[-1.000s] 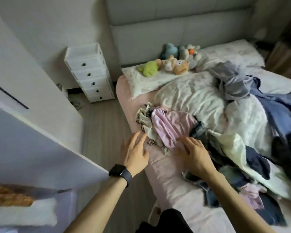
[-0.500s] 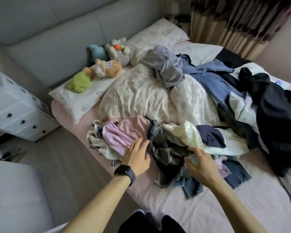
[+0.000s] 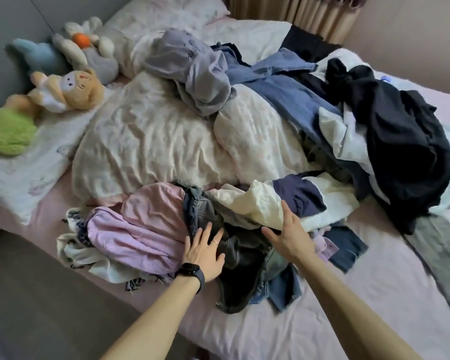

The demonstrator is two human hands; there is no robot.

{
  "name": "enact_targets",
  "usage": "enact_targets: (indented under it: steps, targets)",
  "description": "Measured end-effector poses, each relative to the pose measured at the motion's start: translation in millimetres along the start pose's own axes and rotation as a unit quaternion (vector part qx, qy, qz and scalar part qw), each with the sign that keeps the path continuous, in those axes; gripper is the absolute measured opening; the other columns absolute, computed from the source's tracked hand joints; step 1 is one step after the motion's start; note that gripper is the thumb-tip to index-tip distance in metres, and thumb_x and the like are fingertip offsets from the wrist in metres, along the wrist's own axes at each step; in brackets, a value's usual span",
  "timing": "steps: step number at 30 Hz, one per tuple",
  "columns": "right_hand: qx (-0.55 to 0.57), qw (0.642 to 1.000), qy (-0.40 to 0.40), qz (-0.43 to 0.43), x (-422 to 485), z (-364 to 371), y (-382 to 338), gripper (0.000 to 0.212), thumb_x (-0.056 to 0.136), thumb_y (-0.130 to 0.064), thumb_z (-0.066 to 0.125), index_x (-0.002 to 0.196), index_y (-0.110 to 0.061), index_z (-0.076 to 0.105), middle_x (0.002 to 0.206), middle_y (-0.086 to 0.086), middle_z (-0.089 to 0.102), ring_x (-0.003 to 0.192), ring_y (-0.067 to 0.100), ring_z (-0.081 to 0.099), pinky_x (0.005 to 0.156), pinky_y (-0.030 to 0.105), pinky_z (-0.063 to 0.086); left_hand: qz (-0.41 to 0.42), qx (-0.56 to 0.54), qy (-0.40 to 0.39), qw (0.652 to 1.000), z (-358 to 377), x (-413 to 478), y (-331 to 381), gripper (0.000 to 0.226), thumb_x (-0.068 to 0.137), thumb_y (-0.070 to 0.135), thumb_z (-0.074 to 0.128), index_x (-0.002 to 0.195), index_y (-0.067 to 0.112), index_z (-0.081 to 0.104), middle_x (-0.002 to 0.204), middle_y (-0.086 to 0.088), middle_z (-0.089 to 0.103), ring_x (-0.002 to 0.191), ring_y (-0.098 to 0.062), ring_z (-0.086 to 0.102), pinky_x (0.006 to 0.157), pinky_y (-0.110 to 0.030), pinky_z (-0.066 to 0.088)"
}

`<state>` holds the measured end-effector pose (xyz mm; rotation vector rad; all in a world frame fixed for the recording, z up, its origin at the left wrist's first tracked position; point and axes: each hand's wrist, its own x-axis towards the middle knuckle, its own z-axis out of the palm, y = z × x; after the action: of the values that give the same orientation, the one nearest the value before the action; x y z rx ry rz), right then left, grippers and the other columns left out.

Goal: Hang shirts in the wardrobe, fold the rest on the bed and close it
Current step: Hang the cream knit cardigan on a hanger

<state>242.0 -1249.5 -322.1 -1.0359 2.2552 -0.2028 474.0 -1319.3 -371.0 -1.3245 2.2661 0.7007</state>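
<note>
A heap of loose clothes lies across the bed (image 3: 361,294) with its pink sheet. My left hand (image 3: 205,252), with a black watch and a ring, lies flat with spread fingers where a pink striped garment (image 3: 143,229) meets dark grey denim (image 3: 240,258). My right hand (image 3: 289,235) hovers open over the denim, fingertips at the edge of a cream garment (image 3: 263,201) with a navy piece (image 3: 296,193) on it. Farther back lie a grey-lilac garment (image 3: 192,71), a blue one (image 3: 289,92) and a black one (image 3: 405,141). The wardrobe is out of view.
A crumpled cream duvet (image 3: 151,131) fills the middle of the bed. Soft toys (image 3: 65,89) sit by the grey headboard on a white pillow (image 3: 18,175). Curtains (image 3: 296,9) hang at the far right. Grey floor (image 3: 37,294) runs along the bed's left side.
The view has swung right, away from the white wardrobe and drawer unit, onto the clothes heap. Both hands have moved right from the pink garment to the denim and cream pieces.
</note>
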Motion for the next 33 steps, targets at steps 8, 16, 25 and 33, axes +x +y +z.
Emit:
enact_targets:
  steps: [8,16,25,33]
  targets:
    - [0.043,0.994,0.105,0.008,22.4,2.9,-18.7,0.02,0.1,-0.018,0.042,0.082,-0.014,0.035,0.068,0.004,0.049,0.064,0.031,0.047,0.057,0.039,0.028,0.025,0.022,-0.057,0.998,6.9,13.0,-21.4,0.069,0.099,0.047,0.043,0.158,0.04,0.007,0.167,0.002,-0.001,0.152,-0.028,0.007,0.119,-0.059,0.006]
    - [0.117,0.96,0.238,-0.086,-11.5,-126.7,-101.0,0.02,0.101,-0.021,0.048,0.083,-0.02,0.041,0.065,-0.006,0.049,0.058,0.007,0.045,0.051,0.025,0.027,-0.003,-0.073,0.0,0.997,-118.9,6.1,-21.2,0.062,0.099,0.042,0.044,0.156,0.029,0.023,0.16,0.0,0.028,0.145,-0.028,0.029,0.117,-0.049,0.026]
    - [0.27,0.846,0.379,-0.259,-90.8,-279.4,-211.9,0.017,0.101,-0.015,0.047,0.086,-0.009,0.043,0.069,0.002,0.052,0.06,0.006,0.047,0.061,0.034,0.033,0.12,-0.151,0.207,0.959,-294.3,-56.5,33.3,0.074,0.09,0.039,0.064,0.155,0.028,0.03,0.148,-0.007,0.044,0.135,-0.029,0.044,0.109,-0.037,0.038]
    - [0.428,0.769,0.214,-0.423,-164.1,-365.2,-248.1,0.022,0.102,-0.022,0.049,0.085,-0.013,0.059,0.067,-0.01,0.051,0.061,0.009,0.048,0.052,0.03,0.043,0.148,-0.263,0.352,0.886,-388.4,-143.0,82.1,0.005,0.09,0.035,0.067,0.092,0.036,0.062,0.089,0.017,0.06,0.086,-0.012,0.06,0.064,-0.017,0.036]
